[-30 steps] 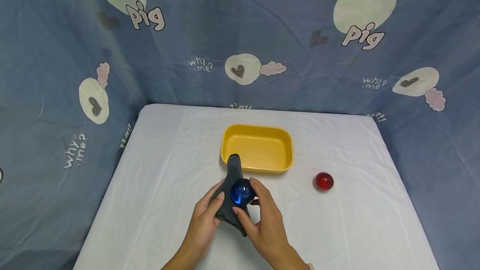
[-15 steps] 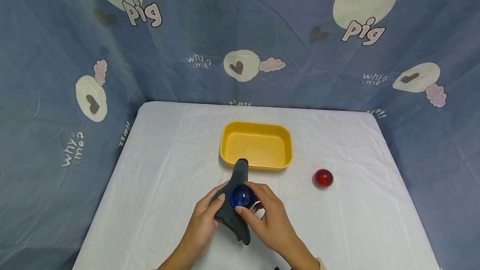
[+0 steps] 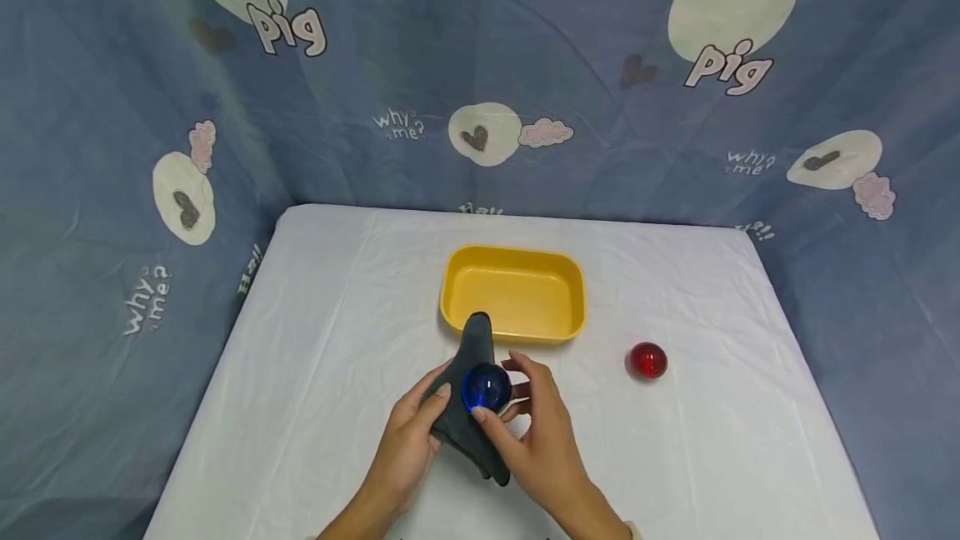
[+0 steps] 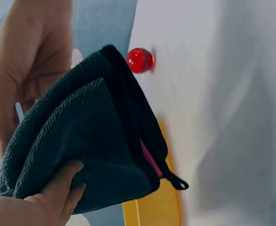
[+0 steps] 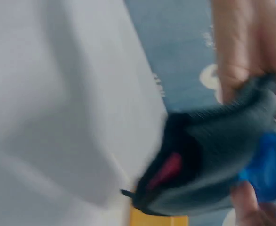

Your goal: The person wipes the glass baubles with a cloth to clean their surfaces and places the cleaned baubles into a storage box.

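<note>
A folded dark grey-green cloth (image 3: pixel 457 423) with a small hanging loop is held up over the table by my left hand (image 3: pixel 401 448), its thumb on top. Against the cloth sits a blue, see-through ball (image 3: pixel 486 387). My right hand (image 3: pixel 543 440) holds this ball from the right, thumb at its lower edge and curled fingers at its side. In the left wrist view the cloth (image 4: pixel 91 136) hides the ball. In the blurred right wrist view the blue ball (image 5: pixel 270 165) shows between the cloth and the right thumb.
A yellow rectangular tray (image 3: pixel 513 333) stands just beyond the hands, its front left corner partly behind the cloth. To the right, a red see-through ball (image 3: pixel 648 361) lies on the white-covered table (image 3: pixel 712 440). A blue printed curtain (image 3: pixel 585 48) surrounds the back and sides.
The right fingers shift round the blue ball, with the index finger now raised from it. The cloth's lower tip has swung slightly right. Tray and red ball stay put.
</note>
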Demonstrator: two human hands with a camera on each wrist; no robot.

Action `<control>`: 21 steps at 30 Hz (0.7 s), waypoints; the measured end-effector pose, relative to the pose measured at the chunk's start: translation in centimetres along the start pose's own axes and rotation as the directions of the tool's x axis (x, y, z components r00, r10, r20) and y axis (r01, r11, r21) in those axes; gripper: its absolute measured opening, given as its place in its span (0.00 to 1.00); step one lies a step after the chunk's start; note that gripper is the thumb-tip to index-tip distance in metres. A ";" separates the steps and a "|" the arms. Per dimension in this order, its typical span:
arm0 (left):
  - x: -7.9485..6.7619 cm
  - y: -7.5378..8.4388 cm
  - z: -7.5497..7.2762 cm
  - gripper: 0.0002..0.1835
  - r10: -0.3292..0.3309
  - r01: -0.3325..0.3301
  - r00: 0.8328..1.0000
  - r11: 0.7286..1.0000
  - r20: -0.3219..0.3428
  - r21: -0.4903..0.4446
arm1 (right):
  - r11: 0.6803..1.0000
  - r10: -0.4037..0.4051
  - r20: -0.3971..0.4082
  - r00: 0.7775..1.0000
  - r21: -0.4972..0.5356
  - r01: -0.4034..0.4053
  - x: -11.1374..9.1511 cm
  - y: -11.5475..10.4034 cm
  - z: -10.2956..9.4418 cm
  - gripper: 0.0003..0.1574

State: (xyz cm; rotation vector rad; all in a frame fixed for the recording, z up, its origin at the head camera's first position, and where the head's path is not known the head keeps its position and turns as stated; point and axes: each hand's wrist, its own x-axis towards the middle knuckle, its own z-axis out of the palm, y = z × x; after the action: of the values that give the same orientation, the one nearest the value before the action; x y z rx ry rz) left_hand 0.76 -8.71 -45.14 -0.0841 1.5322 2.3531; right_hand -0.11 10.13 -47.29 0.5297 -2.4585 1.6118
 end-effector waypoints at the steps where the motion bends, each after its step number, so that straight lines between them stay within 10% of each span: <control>1: 0.0 0.0 0.1 0.29 0.003 -0.003 1.000 1.000 -0.006 -0.001 | 0.999 -0.033 -0.022 0.999 -0.020 0.033 -0.1 0.0 0.3 0.47; 13: -0.4 -0.2 0.3 0.28 -0.006 0.007 0.999 1.000 -0.052 0.011 | 0.971 -0.195 -0.078 0.978 -0.154 0.181 -0.4 0.0 0.9 0.50; 21: -0.3 -0.1 0.1 0.27 -0.022 0.026 0.997 0.998 -0.079 0.053 | 0.988 -0.052 -0.002 0.999 -0.146 0.051 -0.3 -0.4 0.4 0.39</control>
State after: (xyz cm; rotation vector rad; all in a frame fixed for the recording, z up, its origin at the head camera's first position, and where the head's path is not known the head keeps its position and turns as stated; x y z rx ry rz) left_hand 1.05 -8.68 -45.12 -0.1833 1.6203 2.3135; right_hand 0.37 9.67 -47.22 0.5606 -2.5112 1.3984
